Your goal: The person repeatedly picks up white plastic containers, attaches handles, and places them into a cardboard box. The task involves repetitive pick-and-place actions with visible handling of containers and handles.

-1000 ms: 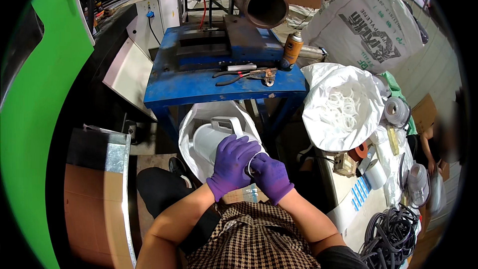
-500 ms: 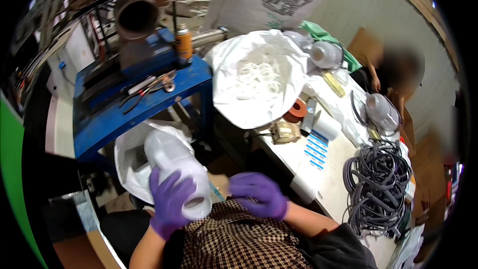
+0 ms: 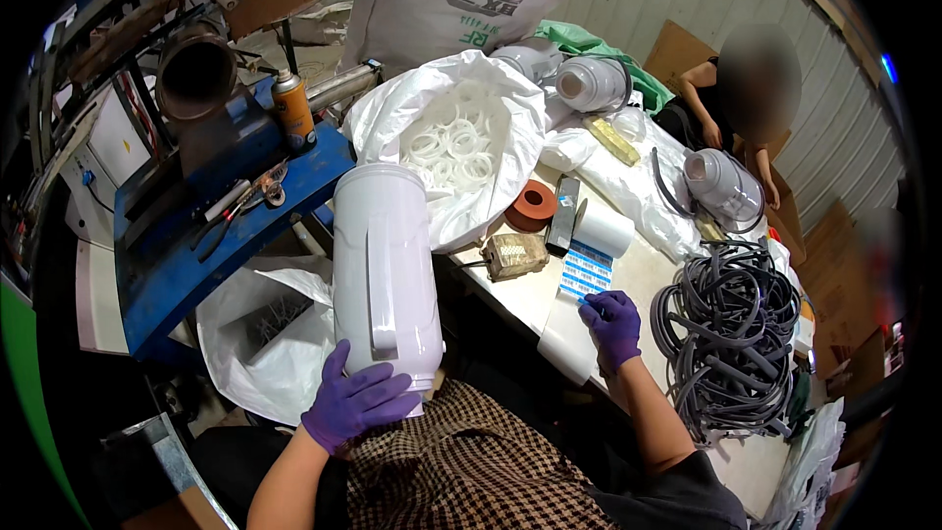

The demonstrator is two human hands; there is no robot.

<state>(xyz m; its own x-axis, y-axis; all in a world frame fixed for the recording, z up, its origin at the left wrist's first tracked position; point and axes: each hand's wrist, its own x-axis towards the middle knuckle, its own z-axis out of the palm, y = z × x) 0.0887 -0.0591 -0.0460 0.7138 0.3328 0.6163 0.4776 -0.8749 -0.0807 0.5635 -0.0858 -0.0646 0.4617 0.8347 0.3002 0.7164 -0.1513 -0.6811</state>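
A large white translucent plastic canister [image 3: 392, 255] with a long raised strip along its side stands tilted in front of me. My left hand [image 3: 358, 397], in a purple glove, holds it near its narrower lower end, fingers spread across the wall. On the white table, my gloved right hand [image 3: 613, 327] is closed in a pinch at the lower edge of a sheet of blue-and-white labels [image 3: 586, 271]. A bit of blue shows at its fingertips. The label roll [image 3: 602, 227] lies just beyond, and its bare backing strip [image 3: 567, 339] hangs over the table's near edge.
A white sack of clear rings [image 3: 451, 147], an orange tape roll [image 3: 531, 206] and a brown block [image 3: 516, 256] lie ahead. Coiled grey hoses [image 3: 731, 334] are at right. A blue bench [image 3: 226, 260] holds pliers [image 3: 221, 226] and a spray can [image 3: 292, 110]. Another person sits at far right.
The canister has been turned and raised upright, its wide end now away from me. My right hand has moved from near my lap to the labels on the table. The view has shifted too.
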